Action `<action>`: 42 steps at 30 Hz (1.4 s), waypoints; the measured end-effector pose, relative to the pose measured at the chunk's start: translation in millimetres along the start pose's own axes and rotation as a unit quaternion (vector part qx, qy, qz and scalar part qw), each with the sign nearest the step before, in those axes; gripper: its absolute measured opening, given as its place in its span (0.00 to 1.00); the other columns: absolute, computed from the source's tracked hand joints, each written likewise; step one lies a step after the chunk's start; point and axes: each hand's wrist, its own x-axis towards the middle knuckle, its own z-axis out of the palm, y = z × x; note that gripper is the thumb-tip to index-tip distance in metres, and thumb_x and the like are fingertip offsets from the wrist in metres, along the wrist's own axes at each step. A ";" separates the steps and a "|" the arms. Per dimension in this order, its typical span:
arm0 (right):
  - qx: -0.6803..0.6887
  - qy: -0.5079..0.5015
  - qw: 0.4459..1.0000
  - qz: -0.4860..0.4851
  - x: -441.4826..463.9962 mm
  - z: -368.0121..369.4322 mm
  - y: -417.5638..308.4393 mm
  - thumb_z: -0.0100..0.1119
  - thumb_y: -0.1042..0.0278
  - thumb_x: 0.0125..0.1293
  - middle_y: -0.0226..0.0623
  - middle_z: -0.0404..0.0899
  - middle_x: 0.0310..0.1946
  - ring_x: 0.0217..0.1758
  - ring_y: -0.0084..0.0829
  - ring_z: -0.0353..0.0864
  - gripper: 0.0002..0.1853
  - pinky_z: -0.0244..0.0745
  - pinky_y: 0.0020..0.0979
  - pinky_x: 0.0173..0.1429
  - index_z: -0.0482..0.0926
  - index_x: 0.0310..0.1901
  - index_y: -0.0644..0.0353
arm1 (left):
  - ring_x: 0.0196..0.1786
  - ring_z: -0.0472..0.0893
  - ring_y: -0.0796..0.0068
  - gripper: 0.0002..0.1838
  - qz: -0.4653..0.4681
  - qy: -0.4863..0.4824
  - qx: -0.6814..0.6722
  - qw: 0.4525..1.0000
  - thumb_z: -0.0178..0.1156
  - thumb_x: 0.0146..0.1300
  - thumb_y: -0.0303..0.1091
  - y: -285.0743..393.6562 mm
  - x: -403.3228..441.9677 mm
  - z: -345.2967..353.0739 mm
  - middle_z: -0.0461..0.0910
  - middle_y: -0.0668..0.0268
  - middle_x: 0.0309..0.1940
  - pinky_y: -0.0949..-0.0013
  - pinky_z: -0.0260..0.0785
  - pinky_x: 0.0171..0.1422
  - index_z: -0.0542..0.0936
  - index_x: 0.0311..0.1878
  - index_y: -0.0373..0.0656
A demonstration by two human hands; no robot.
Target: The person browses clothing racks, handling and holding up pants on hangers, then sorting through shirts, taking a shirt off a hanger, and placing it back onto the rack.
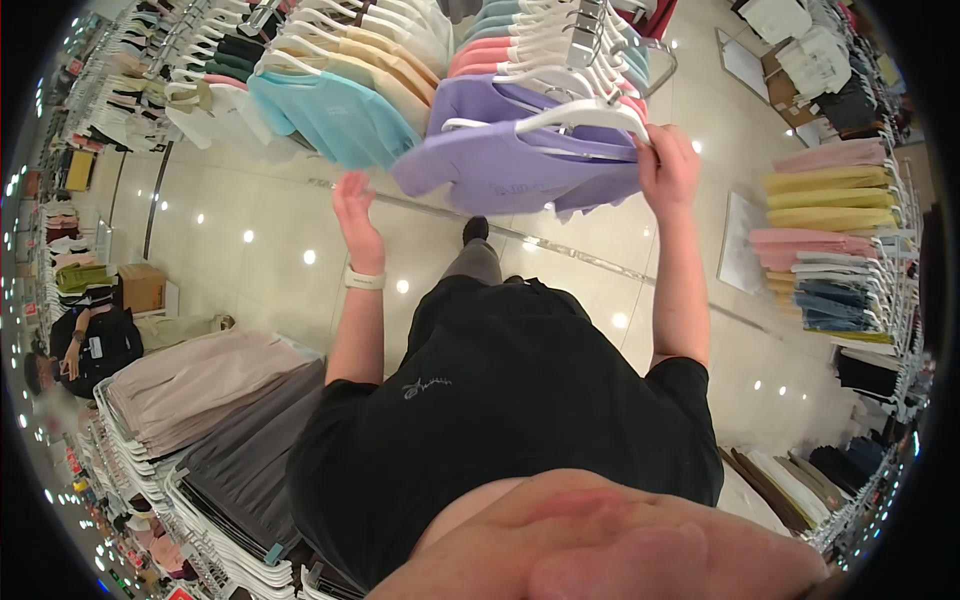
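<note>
At the front of the rack hangs a purple shirt (540, 172) on a white hanger (585, 115). My right hand (668, 172) is closed on the shirt's shoulder at the hanger's right end. The shirt is turned broadside toward me and slants down to the left. My left hand (357, 225), fingers stretched out and holding nothing, is apart from the shirt's left sleeve. Above that hand hangs a light blue shirt (340, 115). Another purple shirt (470, 98) is partly hidden behind the front one.
Pink shirts (490, 55) hang farther back on the rack. Folded-over trousers (200, 390) hang at lower left. A person in black (105, 345) is at far left, near a cardboard box (142, 287). Yellow and pink garments (830, 205) line the right side.
</note>
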 end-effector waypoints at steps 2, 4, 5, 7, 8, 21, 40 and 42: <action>-0.006 -0.026 0.999 -0.045 9.0 -19.9 -0.3 0.68 0.81 0.58 0.39 0.75 0.27 0.27 0.39 0.74 0.08 0.69 0.37 0.32 0.80 0.39 0.63 | 0.73 0.73 0.57 0.33 0.083 -0.117 -0.010 0.990 0.61 0.74 0.37 61.3 15.7 31.3 0.72 0.53 0.72 0.52 0.66 0.74 0.63 0.77 0.38; -0.022 -0.056 0.997 -0.058 6.5 -34.3 -0.1 0.72 0.77 0.51 0.37 0.77 0.28 0.31 0.40 0.77 0.13 0.71 0.38 0.35 0.81 0.39 0.61 | 0.74 0.72 0.56 0.32 0.189 -0.280 0.123 0.933 0.62 0.72 0.34 105.7 22.3 57.5 0.72 0.54 0.73 0.52 0.66 0.75 0.65 0.76 0.39; -0.023 -0.061 0.996 -0.058 5.0 -39.2 -2.5 0.72 0.77 0.51 0.37 0.77 0.28 0.31 0.40 0.77 0.13 0.71 0.38 0.34 0.81 0.39 0.61 | 0.72 0.75 0.56 0.30 0.195 -0.313 0.169 0.914 0.62 0.71 0.33 123.9 21.9 72.3 0.75 0.55 0.70 0.54 0.68 0.73 0.68 0.75 0.41; -0.023 -0.073 0.996 -0.054 1.2 -46.8 -10.0 0.72 0.78 0.51 0.37 0.76 0.27 0.30 0.40 0.77 0.12 0.71 0.38 0.34 0.81 0.38 0.61 | 0.67 0.80 0.55 0.28 0.204 -0.377 0.260 0.865 0.62 0.70 0.30 146.4 14.4 99.4 0.80 0.56 0.65 0.56 0.72 0.69 0.73 0.73 0.44; -0.018 -0.070 0.996 -0.051 -2.0 -49.1 -12.9 0.72 0.78 0.51 0.37 0.76 0.27 0.30 0.40 0.77 0.12 0.71 0.38 0.34 0.82 0.38 0.61 | 0.62 0.81 0.55 0.25 0.199 -0.385 0.269 0.860 0.62 0.69 0.29 145.0 10.6 109.1 0.82 0.57 0.61 0.57 0.74 0.65 0.75 0.69 0.45; 0.324 -0.151 0.918 0.171 -44.1 -62.8 -38.3 0.76 0.65 0.63 0.33 0.80 0.30 0.28 0.28 0.78 0.16 0.67 0.31 0.32 0.84 0.48 0.62 | 0.44 0.85 0.52 0.16 0.252 -0.446 0.339 0.789 0.65 0.57 0.26 136.9 -29.2 140.7 0.86 0.57 0.44 0.56 0.79 0.47 0.83 0.50 0.43; 0.245 -0.026 0.968 -0.050 -4.1 -115.6 -120.6 0.70 0.41 0.66 0.30 0.69 0.17 0.18 0.28 0.66 0.29 0.58 0.31 0.24 0.80 0.36 0.67 | 0.55 0.83 0.53 0.20 0.105 -0.669 -0.058 0.733 0.67 0.65 0.32 111.0 11.4 84.4 0.85 0.58 0.53 0.57 0.74 0.62 0.83 0.60 0.42; 0.226 -0.008 0.974 0.030 -9.7 -121.1 -120.8 0.70 0.45 0.68 0.32 0.71 0.20 0.20 0.28 0.67 0.27 0.59 0.31 0.25 0.80 0.38 0.68 | 0.59 0.82 0.59 0.23 0.016 -0.639 -0.093 0.764 0.70 0.62 0.28 117.1 9.5 91.9 0.84 0.58 0.54 0.59 0.72 0.66 0.80 0.62 0.40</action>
